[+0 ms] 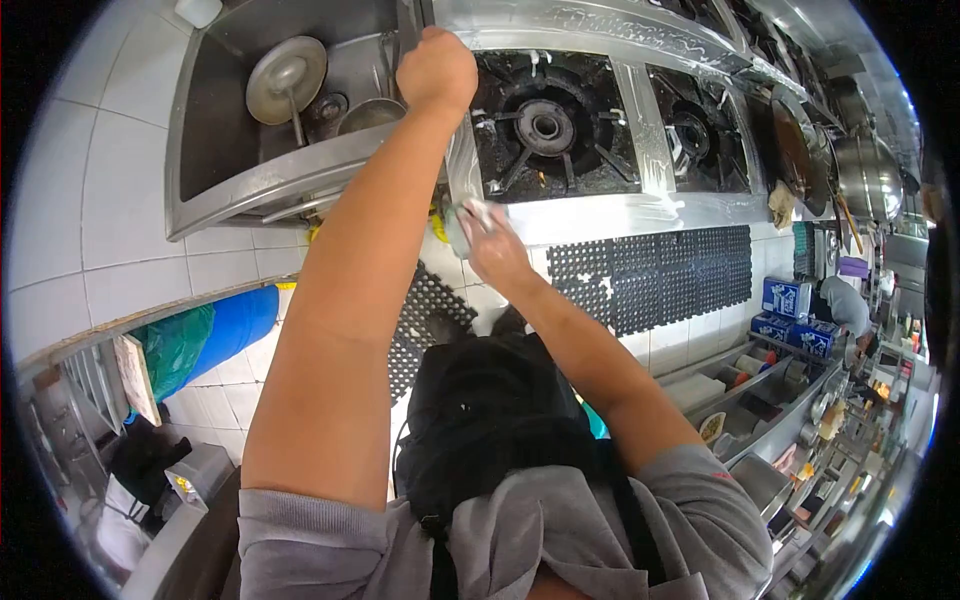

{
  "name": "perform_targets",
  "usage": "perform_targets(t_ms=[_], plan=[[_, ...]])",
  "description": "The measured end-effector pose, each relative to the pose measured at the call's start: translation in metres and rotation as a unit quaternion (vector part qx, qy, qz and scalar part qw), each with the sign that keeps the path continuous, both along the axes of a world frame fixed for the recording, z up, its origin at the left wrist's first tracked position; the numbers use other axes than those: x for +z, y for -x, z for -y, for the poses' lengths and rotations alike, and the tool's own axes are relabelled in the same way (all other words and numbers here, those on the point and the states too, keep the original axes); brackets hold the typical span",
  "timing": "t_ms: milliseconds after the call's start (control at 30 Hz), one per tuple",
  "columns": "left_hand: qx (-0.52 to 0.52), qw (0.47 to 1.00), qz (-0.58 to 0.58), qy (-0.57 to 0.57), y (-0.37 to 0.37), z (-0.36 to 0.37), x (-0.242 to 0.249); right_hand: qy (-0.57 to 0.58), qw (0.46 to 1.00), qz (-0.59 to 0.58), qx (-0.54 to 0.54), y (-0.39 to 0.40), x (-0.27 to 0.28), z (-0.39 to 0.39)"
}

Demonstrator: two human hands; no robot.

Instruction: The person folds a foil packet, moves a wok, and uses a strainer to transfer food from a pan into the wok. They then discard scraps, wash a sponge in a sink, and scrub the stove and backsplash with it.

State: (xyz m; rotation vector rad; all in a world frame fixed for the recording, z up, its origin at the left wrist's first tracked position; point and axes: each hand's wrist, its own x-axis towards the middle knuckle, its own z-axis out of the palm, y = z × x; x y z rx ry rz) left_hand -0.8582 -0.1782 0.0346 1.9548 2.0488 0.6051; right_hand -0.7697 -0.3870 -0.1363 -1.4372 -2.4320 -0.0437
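Note:
My left hand (437, 72) is closed in a fist at the strip between the metal sink (250, 170) and the stove (590, 215). What its fingers grip, if anything, is hidden. Lower down, my right hand (492, 248) is at the stove's front left corner, slightly blurred, with a pale green scouring pad (462, 230) under its fingers. White suds streak the steel around the burners. The nearer burner (546, 127) has a round black grate with suds on it, and a second burner (692, 130) is to its right.
A lidded pan (287, 80) and another pan (372, 115) lie in the sink. Black perforated mats (650, 280) cover part of the tiled floor. Pots (868, 178) hang or stand at the right, near blue boxes (787, 297). Another person (845, 305) is in the background.

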Motion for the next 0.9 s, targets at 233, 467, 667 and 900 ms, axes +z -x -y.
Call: perform_targets(t_ms=[233, 467, 667, 900], plan=[[0.005, 1.000, 0.031, -0.006, 0.002, -0.004, -0.007, 0.123, 0.991, -0.030, -0.051, -0.014, 0.033, 0.049], [0.035, 0.997, 0.042, -0.056, 0.001, -0.009, -0.012, 0.053, 0.997, -0.029, -0.052, 0.010, 0.020, -0.060], [0.038, 0.996, 0.053, -0.065, -0.002, -0.006, -0.007, 0.071, 0.996, 0.030, 0.035, -0.006, 0.007, 0.007], [0.019, 0.997, 0.040, -0.064, 0.001, -0.004, -0.010, 0.082, 0.996, -0.002, -0.033, 0.016, 0.016, -0.070]])
